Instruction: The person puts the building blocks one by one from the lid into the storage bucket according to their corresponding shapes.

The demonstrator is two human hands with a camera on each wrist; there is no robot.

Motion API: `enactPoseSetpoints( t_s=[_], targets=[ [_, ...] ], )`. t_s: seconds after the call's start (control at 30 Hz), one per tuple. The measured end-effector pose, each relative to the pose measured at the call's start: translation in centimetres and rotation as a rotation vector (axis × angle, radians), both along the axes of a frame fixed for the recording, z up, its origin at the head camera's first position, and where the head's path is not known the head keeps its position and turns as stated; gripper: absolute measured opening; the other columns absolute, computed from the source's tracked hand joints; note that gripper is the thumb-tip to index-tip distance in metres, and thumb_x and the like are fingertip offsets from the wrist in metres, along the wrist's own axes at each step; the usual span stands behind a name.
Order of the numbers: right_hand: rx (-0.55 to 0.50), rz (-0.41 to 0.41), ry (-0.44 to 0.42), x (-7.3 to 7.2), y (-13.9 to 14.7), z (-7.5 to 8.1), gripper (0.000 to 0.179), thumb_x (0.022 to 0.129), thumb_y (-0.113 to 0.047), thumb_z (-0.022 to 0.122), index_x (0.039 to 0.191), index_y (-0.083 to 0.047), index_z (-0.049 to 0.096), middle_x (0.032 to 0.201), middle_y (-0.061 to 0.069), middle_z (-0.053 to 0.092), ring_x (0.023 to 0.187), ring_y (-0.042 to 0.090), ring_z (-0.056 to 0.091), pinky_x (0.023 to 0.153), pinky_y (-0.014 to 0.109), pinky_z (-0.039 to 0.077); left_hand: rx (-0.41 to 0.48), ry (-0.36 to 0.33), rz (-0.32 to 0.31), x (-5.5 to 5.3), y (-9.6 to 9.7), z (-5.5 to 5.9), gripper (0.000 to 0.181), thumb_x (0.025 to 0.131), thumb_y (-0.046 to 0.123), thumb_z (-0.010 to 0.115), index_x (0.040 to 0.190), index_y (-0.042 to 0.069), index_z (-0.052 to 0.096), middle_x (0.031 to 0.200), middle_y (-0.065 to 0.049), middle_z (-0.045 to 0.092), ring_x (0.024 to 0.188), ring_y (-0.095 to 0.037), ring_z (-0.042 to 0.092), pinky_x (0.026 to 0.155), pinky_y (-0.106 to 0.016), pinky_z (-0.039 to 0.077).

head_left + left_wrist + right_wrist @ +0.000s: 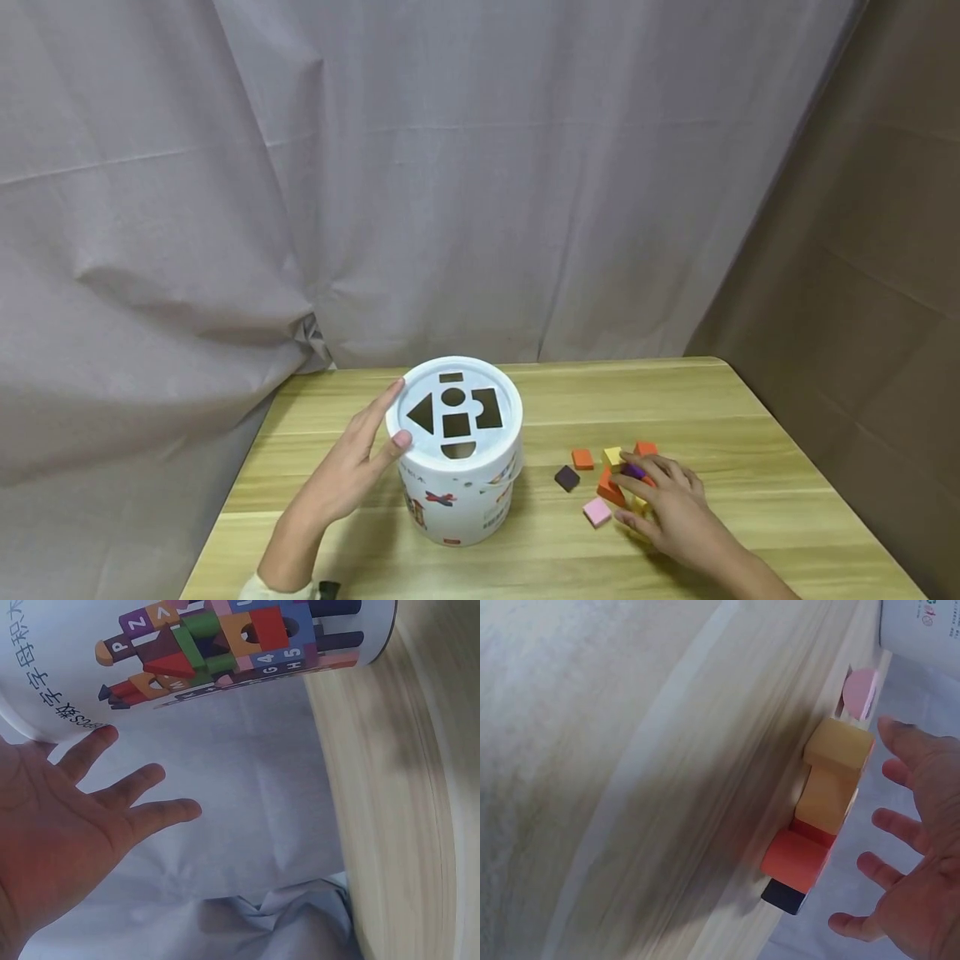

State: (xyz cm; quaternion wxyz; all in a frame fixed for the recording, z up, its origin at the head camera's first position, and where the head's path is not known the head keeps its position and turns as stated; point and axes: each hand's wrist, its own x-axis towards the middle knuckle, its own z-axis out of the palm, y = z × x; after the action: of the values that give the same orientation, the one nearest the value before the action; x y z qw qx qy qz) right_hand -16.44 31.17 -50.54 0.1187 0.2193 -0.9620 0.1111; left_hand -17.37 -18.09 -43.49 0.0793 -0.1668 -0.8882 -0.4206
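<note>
A white toy-block bucket (453, 508) stands upright on the table, its lid (491, 446) cut with variously shaped holes. My left hand (345, 475) rests its fingers and thumb against the lid's near-left rim; in the left wrist view, the hand's (60, 832) fingers are spread. To the right, my right hand (678, 517) hovers over a cluster of blocks, including a purple block (633, 472), an orange block (611, 488) and a yellow block (612, 457). Seen from the right wrist, its fingers are apart beside a yellow block (840, 745) and a red block (796, 859), gripping nothing.
Between bucket and right hand lie a pink block (597, 512), a dark block (567, 477) and a small orange block (582, 459). Grey cloth (450, 208) hangs behind the wooden table (600, 392), and a brownish cloth (862, 292) hangs at its right.
</note>
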Motion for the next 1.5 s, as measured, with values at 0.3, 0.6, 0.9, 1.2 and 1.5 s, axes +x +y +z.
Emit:
enactPoseSetpoints(
  t_s=[0.3,0.6,0.9,1.2,1.5],
  targets=[
    [0.035,0.024,0.049,-1.1,-0.2,-0.7,0.042,0.092,-0.031,0.091,0.132,-0.023,0.08,0.153,0.001,0.07,0.138,0.04,0.058,0.097,0.083,0.047,0.022,-0.003,0.0,-0.1,0.0,-0.2,0.075,0.113,0.042,0.062,0.174,0.052,0.019,0.185,0.004,0.026,0.167,-0.047,0.03,0.122,-0.087,0.028],
    [0.063,0.034,0.005,-2.3,-0.5,-0.9,0.046,0.094,-0.025,0.09,0.138,-0.025,0.078,0.145,-0.005,0.074,0.138,0.036,0.061,0.098,0.078,0.048,0.037,-0.009,-0.011,-0.1,0.0,-0.4,0.076,0.113,0.043,0.063,0.173,0.053,0.019,0.184,0.005,0.026,0.167,-0.047,0.03,0.122,-0.088,0.028],
    [0.078,0.049,-0.011,-2.6,-0.4,-0.8,0.043,0.092,-0.031,0.09,0.133,-0.027,0.08,0.135,-0.006,0.077,0.127,0.028,0.064,0.1,0.083,0.047,0.032,-0.012,0.004,0.0,0.1,-0.7,0.075,0.112,0.045,0.062,0.173,0.054,0.019,0.184,0.004,0.028,0.166,-0.047,0.032,0.121,-0.088,0.03],
    [0.043,0.074,0.061,-2.5,-0.2,-0.9,0.042,0.09,-0.039,0.09,0.129,-0.031,0.079,0.13,-0.011,0.077,0.126,0.029,0.063,0.098,0.077,0.048,0.022,-0.005,0.017,-0.1,0.1,-0.7,0.074,0.113,0.045,0.062,0.173,0.055,0.019,0.183,0.003,0.029,0.165,-0.047,0.034,0.12,-0.088,0.031],
    [0.039,0.095,0.186,-2.1,-0.1,0.0,0.044,0.085,-0.036,0.094,0.126,-0.034,0.08,0.125,-0.014,0.077,0.116,0.024,0.066,0.088,0.071,0.054,0.001,-0.013,0.009,-0.3,-0.1,-0.7,0.081,0.11,0.049,0.065,0.174,0.053,0.016,0.184,0.001,0.025,0.166,-0.048,0.032,0.122,-0.087,0.03]
  ],
)
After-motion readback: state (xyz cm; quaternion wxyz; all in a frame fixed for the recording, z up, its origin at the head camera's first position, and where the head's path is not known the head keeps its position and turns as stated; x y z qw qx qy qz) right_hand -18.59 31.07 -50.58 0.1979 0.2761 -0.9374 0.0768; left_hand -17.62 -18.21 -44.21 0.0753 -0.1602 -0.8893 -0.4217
